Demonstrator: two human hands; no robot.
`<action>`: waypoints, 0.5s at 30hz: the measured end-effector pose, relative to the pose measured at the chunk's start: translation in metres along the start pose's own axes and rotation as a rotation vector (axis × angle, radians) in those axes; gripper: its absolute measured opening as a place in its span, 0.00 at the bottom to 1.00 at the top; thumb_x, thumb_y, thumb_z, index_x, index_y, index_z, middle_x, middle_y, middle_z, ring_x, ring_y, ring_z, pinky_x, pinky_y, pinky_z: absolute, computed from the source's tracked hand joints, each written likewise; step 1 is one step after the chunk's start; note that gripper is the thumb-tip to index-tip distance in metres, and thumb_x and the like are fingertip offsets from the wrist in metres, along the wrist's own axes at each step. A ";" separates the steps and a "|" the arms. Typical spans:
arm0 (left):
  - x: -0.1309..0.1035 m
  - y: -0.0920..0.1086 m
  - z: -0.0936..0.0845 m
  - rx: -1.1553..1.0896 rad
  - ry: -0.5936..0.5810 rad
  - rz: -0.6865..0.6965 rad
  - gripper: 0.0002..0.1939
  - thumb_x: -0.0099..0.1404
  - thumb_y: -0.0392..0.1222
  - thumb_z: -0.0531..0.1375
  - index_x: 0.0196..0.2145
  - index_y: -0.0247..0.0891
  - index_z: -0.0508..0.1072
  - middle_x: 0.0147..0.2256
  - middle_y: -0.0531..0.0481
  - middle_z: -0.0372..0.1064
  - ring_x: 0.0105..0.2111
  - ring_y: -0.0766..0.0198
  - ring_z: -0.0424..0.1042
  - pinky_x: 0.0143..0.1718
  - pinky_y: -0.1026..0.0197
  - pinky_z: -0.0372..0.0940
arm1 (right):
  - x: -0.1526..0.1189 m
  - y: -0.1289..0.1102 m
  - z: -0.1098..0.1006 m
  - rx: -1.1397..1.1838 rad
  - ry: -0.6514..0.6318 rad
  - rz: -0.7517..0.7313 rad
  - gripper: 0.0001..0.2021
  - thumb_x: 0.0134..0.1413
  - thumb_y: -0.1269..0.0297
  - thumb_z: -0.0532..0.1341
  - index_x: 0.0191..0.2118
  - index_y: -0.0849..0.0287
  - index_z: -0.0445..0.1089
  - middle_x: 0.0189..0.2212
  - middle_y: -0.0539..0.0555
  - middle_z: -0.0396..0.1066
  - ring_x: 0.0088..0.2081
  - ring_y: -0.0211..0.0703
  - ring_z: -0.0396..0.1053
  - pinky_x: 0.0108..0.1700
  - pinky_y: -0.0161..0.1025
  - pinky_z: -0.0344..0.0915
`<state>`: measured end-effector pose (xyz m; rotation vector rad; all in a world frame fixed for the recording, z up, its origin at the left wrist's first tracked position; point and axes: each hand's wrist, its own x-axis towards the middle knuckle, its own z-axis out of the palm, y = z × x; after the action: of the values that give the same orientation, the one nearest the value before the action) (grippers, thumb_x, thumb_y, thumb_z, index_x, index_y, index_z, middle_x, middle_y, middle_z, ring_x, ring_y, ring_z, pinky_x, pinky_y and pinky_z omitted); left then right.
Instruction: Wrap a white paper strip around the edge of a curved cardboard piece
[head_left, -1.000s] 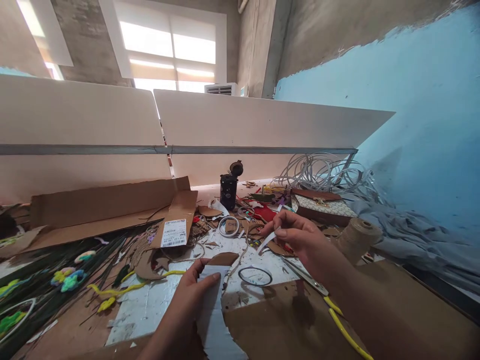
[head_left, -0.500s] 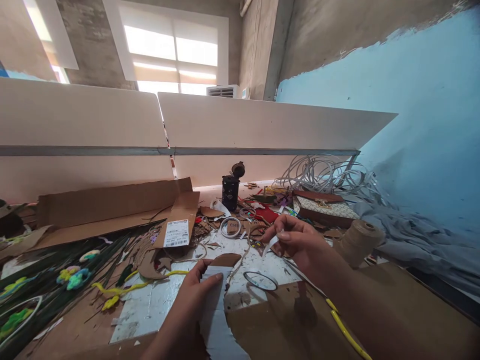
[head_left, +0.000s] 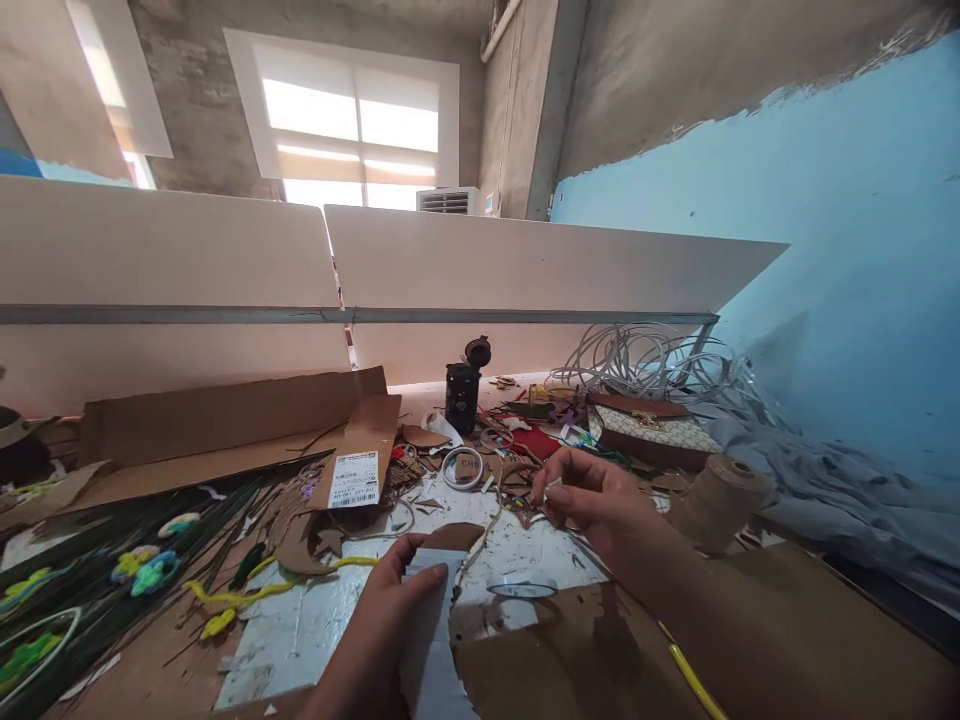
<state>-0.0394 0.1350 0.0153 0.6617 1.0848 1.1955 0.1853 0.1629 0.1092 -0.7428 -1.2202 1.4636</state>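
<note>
My left hand (head_left: 401,600) is closed around a pale, torn-edged piece of cardboard (head_left: 435,640), thumb on its upper face. A brown rounded cardboard end (head_left: 455,537) shows just beyond the fingers. My right hand (head_left: 592,500) pinches a small white scrap (head_left: 553,486), mostly hidden by the fingertips; whether it is paper or tape I cannot tell. Between the hands and nearer to me lies a thin ring (head_left: 523,585), which looks like a narrow tape roll. Farther back is a white ring-shaped roll (head_left: 463,468). Thin twine (head_left: 487,530) runs beside the cardboard.
A long opened cardboard box (head_left: 225,420) lies at the back left, with flower-like yarn pieces (head_left: 146,565) before it. A black lidded container (head_left: 462,398) stands mid-back. Rightward are a patterned handbag (head_left: 652,428), a twine spool (head_left: 720,500) and coiled grey tubing (head_left: 645,360).
The whole view has shifted slightly, so things sit lower. The white scrap in my right hand shows less, its hanging end no longer visible. My left hand keeps hold of the cardboard.
</note>
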 end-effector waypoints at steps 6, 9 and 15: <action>0.000 0.000 0.000 -0.002 -0.001 -0.017 0.20 0.50 0.37 0.68 0.40 0.41 0.67 0.25 0.51 0.77 0.18 0.61 0.74 0.20 0.64 0.65 | 0.001 0.013 -0.002 -0.069 0.007 0.019 0.17 0.35 0.61 0.78 0.30 0.58 0.72 0.25 0.49 0.71 0.27 0.38 0.65 0.28 0.35 0.57; -0.003 0.001 0.001 0.028 0.001 -0.012 0.20 0.51 0.36 0.67 0.41 0.41 0.66 0.25 0.51 0.77 0.18 0.59 0.74 0.19 0.63 0.65 | 0.002 0.018 -0.003 -0.098 -0.002 0.012 0.16 0.37 0.61 0.77 0.29 0.58 0.72 0.25 0.49 0.71 0.28 0.38 0.65 0.29 0.35 0.59; -0.002 0.000 0.001 0.033 0.012 -0.047 0.23 0.52 0.36 0.66 0.46 0.41 0.67 0.29 0.47 0.79 0.21 0.57 0.76 0.23 0.61 0.67 | 0.000 0.016 0.003 -0.127 0.028 0.014 0.17 0.37 0.64 0.77 0.29 0.58 0.70 0.23 0.45 0.68 0.26 0.34 0.64 0.29 0.33 0.60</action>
<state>-0.0384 0.1331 0.0167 0.6517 1.1259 1.1446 0.1777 0.1628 0.0949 -0.8556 -1.2982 1.3921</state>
